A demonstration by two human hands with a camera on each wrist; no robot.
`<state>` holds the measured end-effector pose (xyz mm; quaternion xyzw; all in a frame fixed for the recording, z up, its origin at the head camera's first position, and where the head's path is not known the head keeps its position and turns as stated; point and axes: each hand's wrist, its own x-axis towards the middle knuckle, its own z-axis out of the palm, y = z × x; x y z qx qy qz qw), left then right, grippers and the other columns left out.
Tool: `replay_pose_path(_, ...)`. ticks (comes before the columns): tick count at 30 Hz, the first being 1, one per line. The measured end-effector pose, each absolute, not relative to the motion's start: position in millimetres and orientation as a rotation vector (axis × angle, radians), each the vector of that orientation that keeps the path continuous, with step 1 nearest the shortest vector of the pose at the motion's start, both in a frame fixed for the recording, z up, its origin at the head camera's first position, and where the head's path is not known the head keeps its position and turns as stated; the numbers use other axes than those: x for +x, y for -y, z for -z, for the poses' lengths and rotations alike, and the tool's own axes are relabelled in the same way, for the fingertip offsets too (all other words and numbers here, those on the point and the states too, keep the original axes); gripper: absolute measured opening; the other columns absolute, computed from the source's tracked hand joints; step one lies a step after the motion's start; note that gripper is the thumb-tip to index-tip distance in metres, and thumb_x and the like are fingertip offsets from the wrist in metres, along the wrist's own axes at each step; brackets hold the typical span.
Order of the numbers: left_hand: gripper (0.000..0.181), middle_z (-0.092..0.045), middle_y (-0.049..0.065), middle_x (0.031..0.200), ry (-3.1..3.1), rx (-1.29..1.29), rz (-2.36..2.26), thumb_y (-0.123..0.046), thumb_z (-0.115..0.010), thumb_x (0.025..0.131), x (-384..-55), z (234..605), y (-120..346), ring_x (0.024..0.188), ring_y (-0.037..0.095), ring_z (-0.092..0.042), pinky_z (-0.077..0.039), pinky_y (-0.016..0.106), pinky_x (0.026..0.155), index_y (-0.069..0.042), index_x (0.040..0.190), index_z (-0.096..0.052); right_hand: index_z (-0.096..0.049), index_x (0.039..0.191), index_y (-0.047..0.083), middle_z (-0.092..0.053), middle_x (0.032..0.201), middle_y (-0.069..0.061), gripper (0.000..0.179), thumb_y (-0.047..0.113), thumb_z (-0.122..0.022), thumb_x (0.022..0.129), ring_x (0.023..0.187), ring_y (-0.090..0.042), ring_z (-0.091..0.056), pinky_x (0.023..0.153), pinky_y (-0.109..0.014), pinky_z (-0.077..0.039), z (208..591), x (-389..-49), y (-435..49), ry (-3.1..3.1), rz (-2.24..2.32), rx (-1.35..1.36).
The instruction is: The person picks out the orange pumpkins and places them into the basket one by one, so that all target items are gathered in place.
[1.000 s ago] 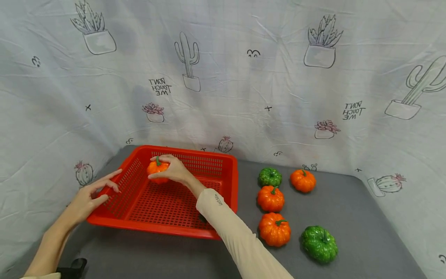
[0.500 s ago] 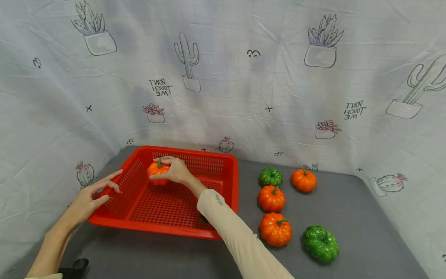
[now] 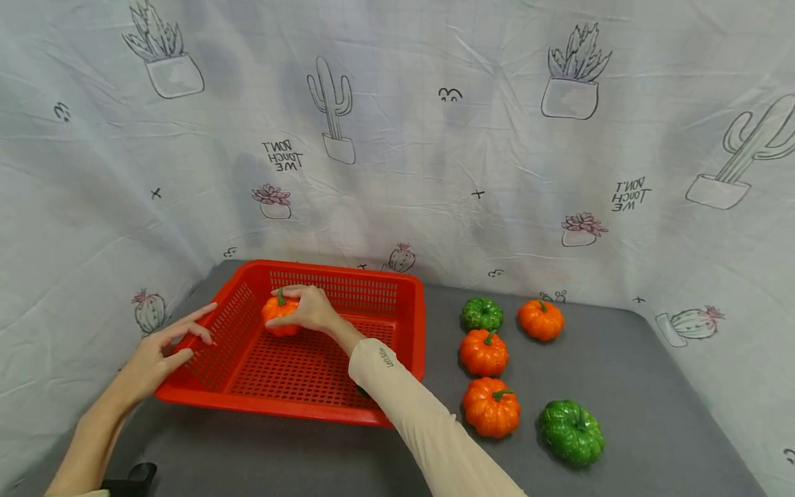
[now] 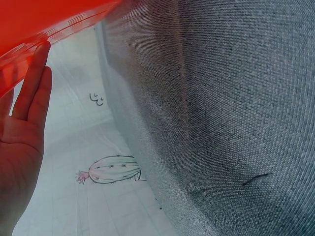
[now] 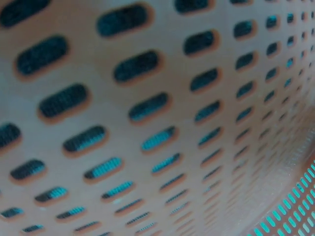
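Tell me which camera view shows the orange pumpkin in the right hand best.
The head view: there the orange pumpkin shows with its green stem, though the right hand hides part of it. Neither wrist view shows it; the right one is filled by the perforated basket.

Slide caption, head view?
Right hand grips a green-stemmed orange pumpkin inside a red perforated plastic basket; left hand at its rim.
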<state>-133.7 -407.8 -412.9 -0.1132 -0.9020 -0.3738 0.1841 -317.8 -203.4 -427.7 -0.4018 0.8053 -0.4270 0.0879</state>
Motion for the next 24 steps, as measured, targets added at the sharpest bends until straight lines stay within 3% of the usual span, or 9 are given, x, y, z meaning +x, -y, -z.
replay_pose_path(7, 0.018, -0.041, -0.003, 0.148, 2.535, -0.333, 1.069, 0.005, -0.055, 0.09, -133.7, 411.8, 410.0, 0.126, -0.007, -0.033, -0.031, 0.016, 0.076, -0.01, 0.098, -0.063, -0.065, 0.126, 0.016, -0.06, 0.131, 0.003, 0.055, 0.028, -0.082, 0.075, 0.118, -0.006, -0.053, 0.086, -0.014, -0.042, 431.2, -318.2, 204.0, -2.385, 1.256, -1.186)
replay_pose_path(14, 0.019, -0.042, -0.001, 0.148, 2.537, -0.319, 1.057, 0.005, -0.055, 0.09, -133.2, 412.6, 406.8, 0.127, -0.008, -0.032, -0.031, 0.018, 0.075, -0.01, 0.098, -0.063, -0.063, 0.128, 0.017, -0.058, 0.132, 0.005, 0.057, 0.029, -0.083, 0.075, 0.121, -0.005, -0.051, 0.093, -0.018, -0.04, 436.6, -320.2, 202.5, -2.366, 1.273, -1.196)
replay_pose_path(21, 0.02, -0.042, 0.004, 0.148, 2.547, -0.315, 1.039, 0.005, -0.055, 0.089, -133.8, 414.1, 405.7, 0.128, -0.009, -0.031, -0.029, 0.02, 0.076, -0.011, 0.098, -0.063, -0.061, 0.13, 0.015, -0.058, 0.133, 0.004, 0.059, 0.025, -0.082, 0.076, 0.113, -0.002, -0.053, 0.082, -0.013, -0.044, 439.4, -323.6, 197.8, -2.289, 1.275, -1.22)
replay_pose_path(24, 0.021, -0.042, 0.003, 0.148, 2.54, -0.31, 1.041, 0.006, -0.055, 0.089, -134.2, 413.6, 406.9, 0.128, -0.008, -0.032, -0.029, 0.019, 0.076, -0.011, 0.098, -0.063, -0.06, 0.131, 0.014, -0.057, 0.134, 0.003, 0.06, 0.024, -0.082, 0.076, 0.117, -0.004, -0.051, 0.083, -0.013, -0.043, 440.2, -323.4, 200.7, -2.282, 1.294, -1.232)
